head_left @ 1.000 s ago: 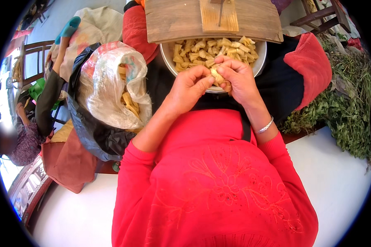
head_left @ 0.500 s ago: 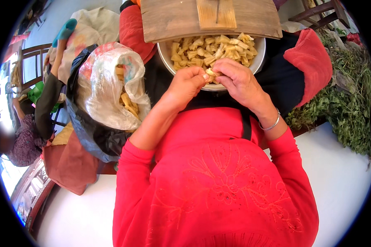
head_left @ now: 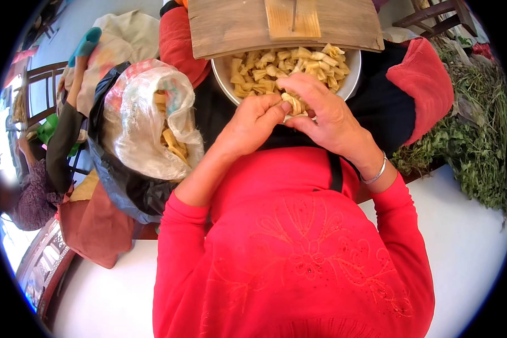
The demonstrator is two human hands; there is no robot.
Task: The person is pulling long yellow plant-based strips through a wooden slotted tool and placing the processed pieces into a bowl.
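Left hand (head_left: 257, 120): thumb and finger pinching a small pale-yellow folded piece (head_left: 290, 105).
Right hand (head_left: 333, 119): fingers parted beside it; contact unclear.
Held piece: at the near rim of a round silvery metal basin (head_left: 354, 71), seemingly unfinished.
Basin: many knotted yellow pieces (head_left: 290, 61), seemingly done.
Translucent plastic sack (head_left: 128, 121): yellow strips (head_left: 173, 146), seemingly unworked.

A small folded tan piece (head_left: 290, 104) is pinched between the thumb and fingers of the left hand (head_left: 254, 121), while the right hand (head_left: 333, 119) is held curved just beside it, thumb and forefinger parted. Similar folded pieces (head_left: 267, 69) are heaped in a metal basin (head_left: 222, 74), which is partly covered by a wooden board (head_left: 231, 28). At left, yellowish strips (head_left: 173, 145) are held in a whitish plastic bag (head_left: 132, 124); at right, leafy green stems (head_left: 473, 138) are piled
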